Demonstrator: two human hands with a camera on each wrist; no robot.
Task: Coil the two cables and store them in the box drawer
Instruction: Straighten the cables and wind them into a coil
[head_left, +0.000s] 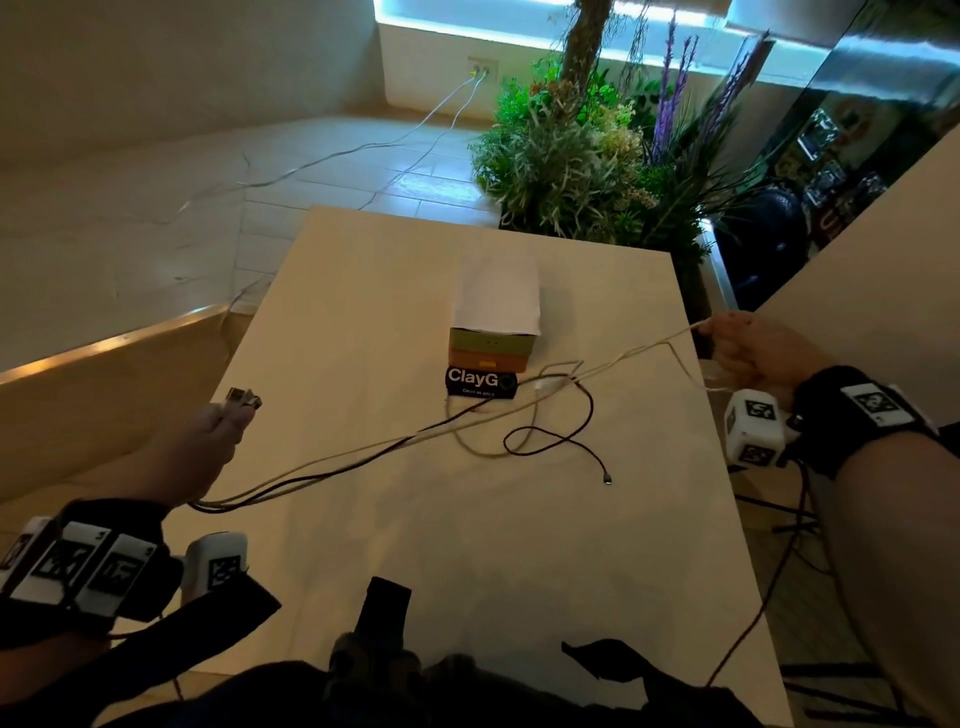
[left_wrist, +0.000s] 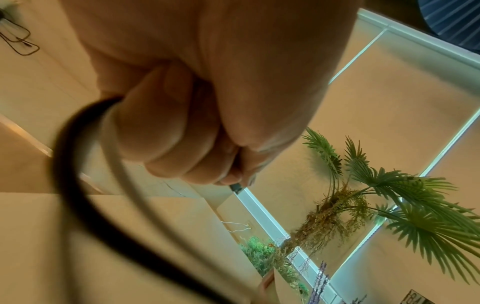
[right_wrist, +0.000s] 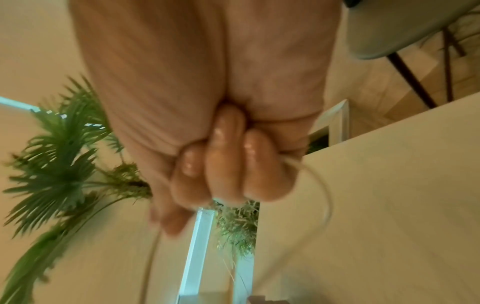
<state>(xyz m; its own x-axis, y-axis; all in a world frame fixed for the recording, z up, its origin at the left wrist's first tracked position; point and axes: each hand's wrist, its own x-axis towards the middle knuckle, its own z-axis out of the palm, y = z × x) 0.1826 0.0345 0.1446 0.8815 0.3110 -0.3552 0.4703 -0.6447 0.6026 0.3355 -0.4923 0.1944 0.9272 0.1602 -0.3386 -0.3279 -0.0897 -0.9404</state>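
- Pale and square, the bench (head_left: 363, 519) sits on a tiled floor, with a clump of green and purple plants (head_left: 597, 156) beyond its far edge.
- My left hand (head_left: 208, 441) is raised over the bench's left side, fingers (left_wrist: 166, 131) curled tight round both cables near their plug ends; two metal plugs (head_left: 243, 399) stick out past my fingertips.
- From under that hand the white cable (head_left: 395, 441) and the dark cable (head_left: 431, 428) run side by side across the bench towards the right.
- My right hand (head_left: 748, 348) is out past the right edge, fingers (right_wrist: 223, 164) closed in a fist on the white cable alone, which bends round in a loop there.
- The dark cable's far part lies slack in loose curls on the bench, its small free plug (head_left: 607, 480) resting apart from everything else.
- The box (head_left: 493, 332) stands at mid-bench, a white sheet (head_left: 498, 296) draped on top and a black card (head_left: 480, 383) against its front. Its orange drawer (head_left: 488, 359) looks closed, as far as I can tell.
- As I judge it, the task is only just begun: both cables are gathered at one end and being drawn straight, but no proper coil exists yet.
- Left to do: wind each cable, open the drawer, put both coils inside, close it.
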